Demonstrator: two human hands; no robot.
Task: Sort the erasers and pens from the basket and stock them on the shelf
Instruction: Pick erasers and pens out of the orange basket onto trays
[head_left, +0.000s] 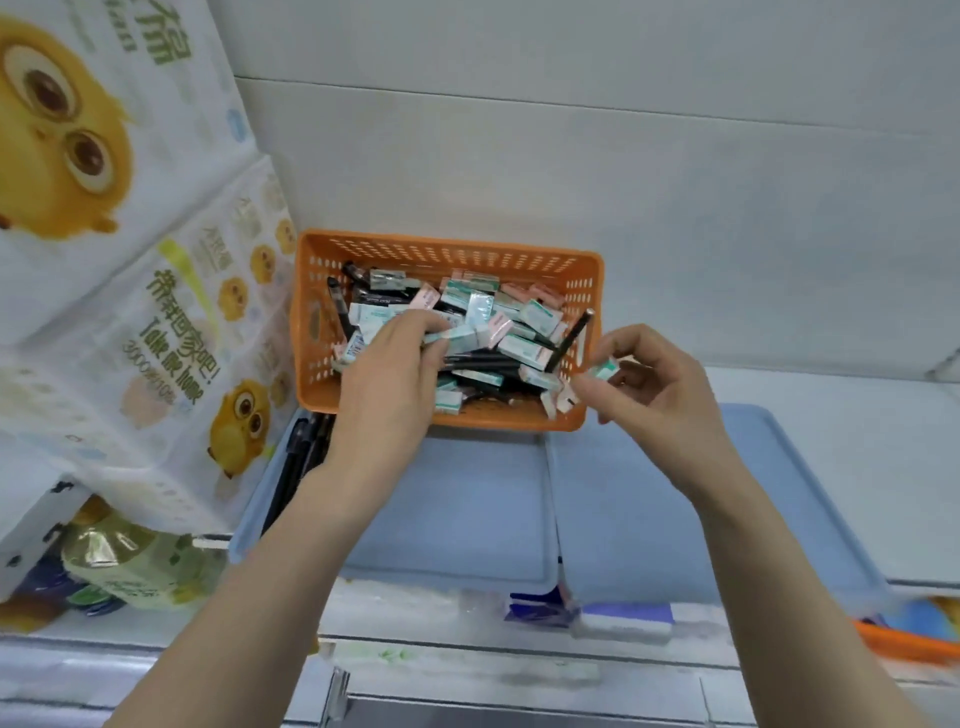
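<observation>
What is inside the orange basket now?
In the orange basket, wrapped erasers lie piled over black pens. The left hand grips one eraser and covers the near-left part; the floor is mostly hidden.

The white tissue pack (156, 332) reads "Take me home" in green print

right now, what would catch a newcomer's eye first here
The orange basket at the centre, heaped with boxed erasers and black pens, draws the eye first. The left hand grips a mint-wrapped eraser inside it while the right hand pinches a small eraser by its right rim. Big tissue packs with yellow owls fill the left side.
</observation>
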